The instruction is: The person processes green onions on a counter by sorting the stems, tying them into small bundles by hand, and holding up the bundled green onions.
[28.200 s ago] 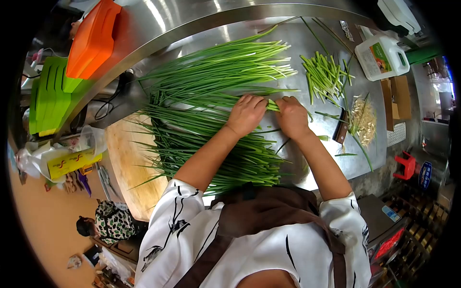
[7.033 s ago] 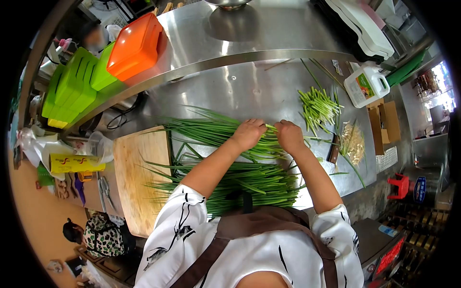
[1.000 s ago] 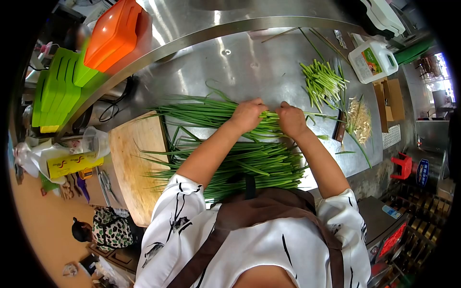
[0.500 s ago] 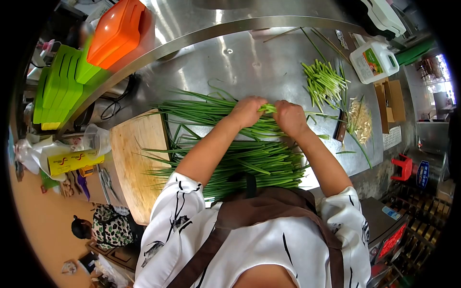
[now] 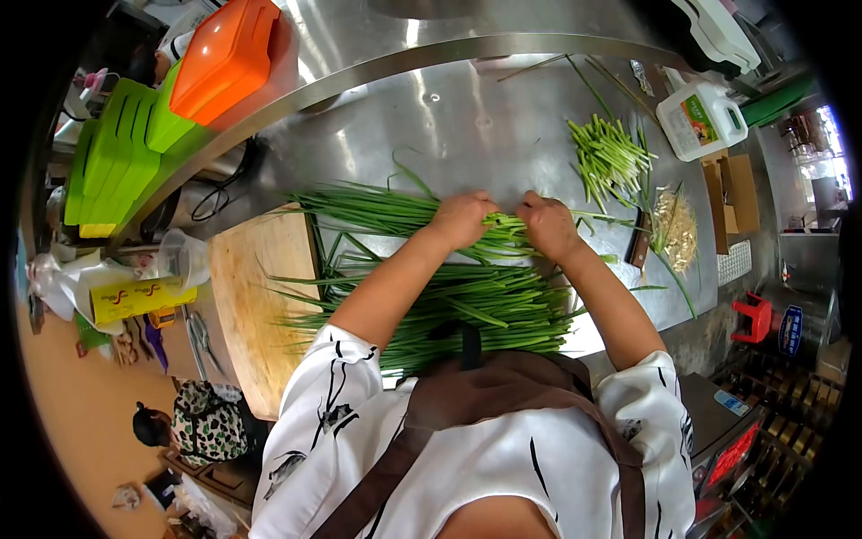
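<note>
Long scallions (image 5: 449, 296) lie in a thick spread on the steel table in front of me, their stem ends pointing right. My left hand (image 5: 462, 220) is closed around a bunch of scallions (image 5: 505, 232) at the upper part of the spread. My right hand (image 5: 548, 225) is closed at the stem ends of that bunch, its fingertips pressed together on the stalks. Just right of this hand lies a knife (image 5: 639, 238) with a brown handle. Short cut stem pieces (image 5: 611, 157) form a pile farther back on the right.
Root trimmings (image 5: 673, 229) lie near the table's right edge. A white jug (image 5: 702, 121) stands at the back right. On the left are a wooden cutting board (image 5: 260, 305), green containers (image 5: 112, 157) and an orange container (image 5: 224, 63). Another person (image 5: 193, 422) is at lower left.
My right hand has moved slightly right and down, away from the left hand, so the gap between them is wider. More of the stalks shows between them.
</note>
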`<action>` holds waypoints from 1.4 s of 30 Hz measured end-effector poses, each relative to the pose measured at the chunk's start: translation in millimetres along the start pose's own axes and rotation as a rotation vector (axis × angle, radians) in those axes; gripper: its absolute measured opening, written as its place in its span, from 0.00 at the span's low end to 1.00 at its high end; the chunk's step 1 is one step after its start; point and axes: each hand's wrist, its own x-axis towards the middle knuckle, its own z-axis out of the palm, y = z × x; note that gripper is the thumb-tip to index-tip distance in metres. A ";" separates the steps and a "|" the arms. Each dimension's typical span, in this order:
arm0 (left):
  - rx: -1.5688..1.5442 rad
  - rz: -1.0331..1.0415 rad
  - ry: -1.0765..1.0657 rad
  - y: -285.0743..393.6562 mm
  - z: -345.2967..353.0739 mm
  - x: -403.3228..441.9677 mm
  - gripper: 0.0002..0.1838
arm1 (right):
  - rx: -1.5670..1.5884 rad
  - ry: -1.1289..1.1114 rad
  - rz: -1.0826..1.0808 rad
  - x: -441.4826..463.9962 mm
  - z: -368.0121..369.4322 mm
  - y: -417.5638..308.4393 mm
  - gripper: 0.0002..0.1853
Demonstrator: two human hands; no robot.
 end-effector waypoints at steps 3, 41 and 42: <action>0.045 0.054 0.040 -2.0 4.8 2.2 0.12 | -0.052 0.005 -0.044 -0.4 -7.6 -3.5 0.04; 0.202 0.127 0.164 -24.0 8.7 -24.2 0.21 | 0.144 0.542 0.818 -9.7 -53.4 80.1 0.12; 0.237 0.134 0.122 -22.9 7.5 -24.1 0.22 | 0.144 0.543 0.818 -7.6 -56.3 83.8 0.12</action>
